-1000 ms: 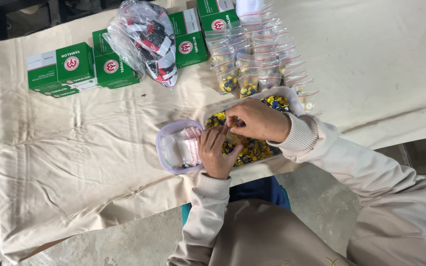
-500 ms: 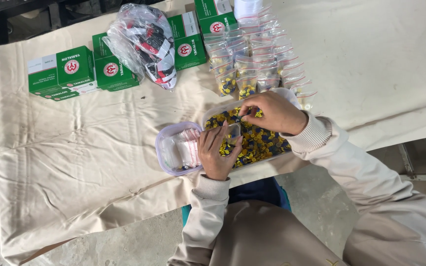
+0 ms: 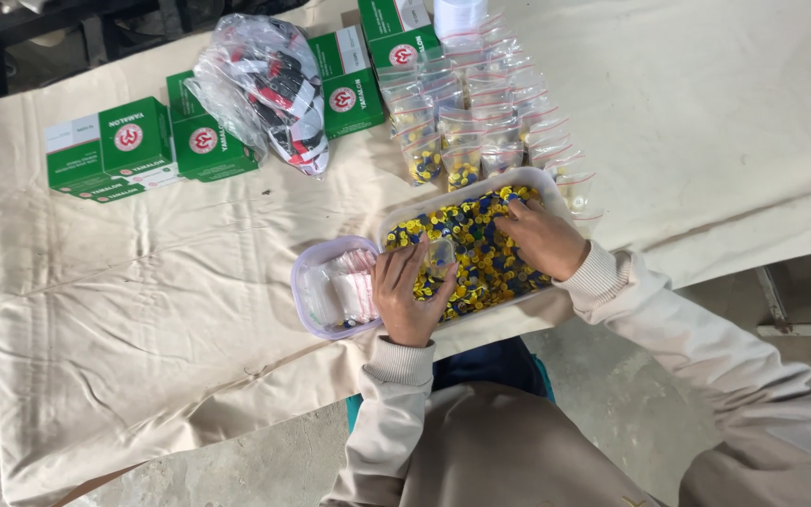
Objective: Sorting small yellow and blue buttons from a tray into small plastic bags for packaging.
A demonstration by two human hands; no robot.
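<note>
Covering the whole table is a cream cloth (image 3: 143,310), creased, hanging off the near edge. Green cartons (image 3: 133,145) sit along the far side, left of centre, more behind. Clear plastic bag (image 3: 265,89) of red, white and black items lies across two cartons. Rows of small zip bags (image 3: 481,103) just beyond the tray, some part-filled with coloured bits. White tray (image 3: 556,183) near the table edge, full of small yellow and blue pieces (image 3: 481,253). Touching its left side: smaller pale tub (image 3: 307,282) with folded empty zip bags inside. Right hand (image 3: 542,239) is down in the pieces at the tray's far end, fingers curled and digging; can't tell whether it grips anything. Left hand (image 3: 410,291) rests on the tray's left rim, fingers pinching a small clear bag (image 3: 440,255) held over the pieces.
</note>
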